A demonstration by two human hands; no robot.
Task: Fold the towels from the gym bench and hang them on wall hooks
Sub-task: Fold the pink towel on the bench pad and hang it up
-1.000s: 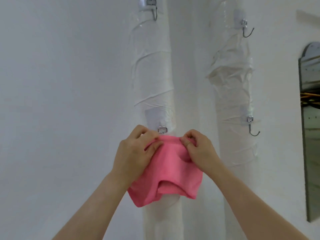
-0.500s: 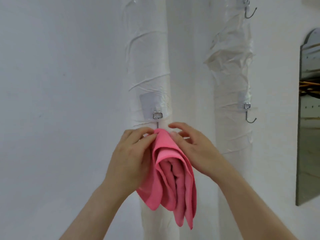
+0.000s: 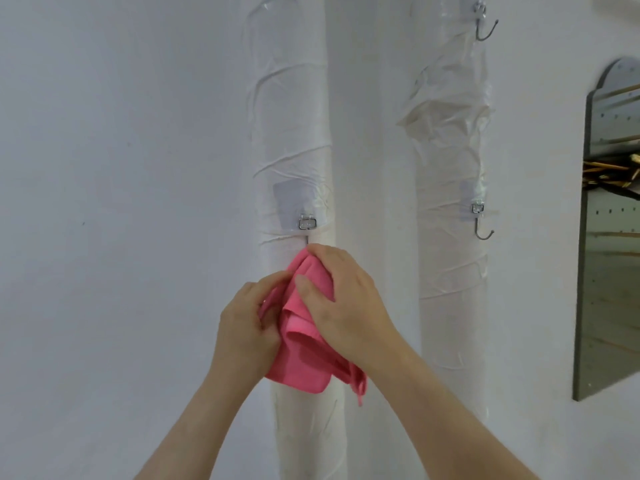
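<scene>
A pink towel (image 3: 301, 362) hangs bunched against the left wrapped pillar (image 3: 291, 133), its top just below a metal wall hook (image 3: 307, 224) whose curved end is hidden behind the cloth and my fingers. My left hand (image 3: 247, 327) grips the towel's left folds. My right hand (image 3: 341, 303) lies over the towel's top and right side, thumb pressed on the cloth and fingers curled round its upper edge at the hook.
A second wrapped pillar (image 3: 450, 271) stands to the right with two bare hooks, one at mid height (image 3: 481, 223) and one near the top (image 3: 485, 26). An arched mirror (image 3: 609, 306) is on the wall at far right. Plain white wall fills the left.
The towel has gone from spread between both hands to bunched and hanging under the hook. My right hand moved over its top; my left hand slid lower on the left folds.
</scene>
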